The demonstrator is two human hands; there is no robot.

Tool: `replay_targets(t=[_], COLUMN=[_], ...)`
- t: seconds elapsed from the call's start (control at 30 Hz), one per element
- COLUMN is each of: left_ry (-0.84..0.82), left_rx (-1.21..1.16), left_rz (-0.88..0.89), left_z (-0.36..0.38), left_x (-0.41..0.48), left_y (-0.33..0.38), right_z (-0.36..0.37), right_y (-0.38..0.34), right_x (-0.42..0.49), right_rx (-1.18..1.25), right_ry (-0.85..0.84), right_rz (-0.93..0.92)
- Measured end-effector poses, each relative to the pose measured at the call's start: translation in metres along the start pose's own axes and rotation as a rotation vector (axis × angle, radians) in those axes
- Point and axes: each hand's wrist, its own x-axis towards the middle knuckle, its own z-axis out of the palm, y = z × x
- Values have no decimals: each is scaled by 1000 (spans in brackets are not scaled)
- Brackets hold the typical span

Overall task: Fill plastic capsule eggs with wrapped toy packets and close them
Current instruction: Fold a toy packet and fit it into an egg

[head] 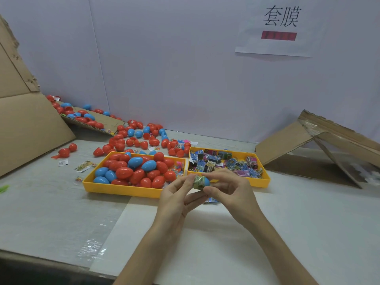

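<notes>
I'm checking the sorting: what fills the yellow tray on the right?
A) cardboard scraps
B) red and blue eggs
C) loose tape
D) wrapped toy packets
D: the right tray holds a heap of wrapped packets; the eggs lie in the left tray.

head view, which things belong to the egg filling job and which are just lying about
Job: blue plastic egg half, green wrapped packet, yellow plastic tray of eggs, yellow plastic tray of packets.
Lying about: brown cardboard sheets, white paper sign.
</notes>
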Motion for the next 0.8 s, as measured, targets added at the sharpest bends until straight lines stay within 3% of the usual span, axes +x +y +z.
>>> replay_targets(t=[0.43,0.57,0.7,0.8], left_ry=[29,48,75,80], left_rx=[83,90,148,217], left_rz=[-22,-1,31,57], left_z=[2,2,0,3], left_x=[-3,-3,-4,-5], left_y=[2,3,3,3], right_z=[2,3,5,1], right_y=[-1,2,6,4], right_x=[-2,-2,-3,-1], right_rx=[-55,5,-90,-50], right_ry=[94,49,-4,51], right_rz=[-61,-28,-21,3])
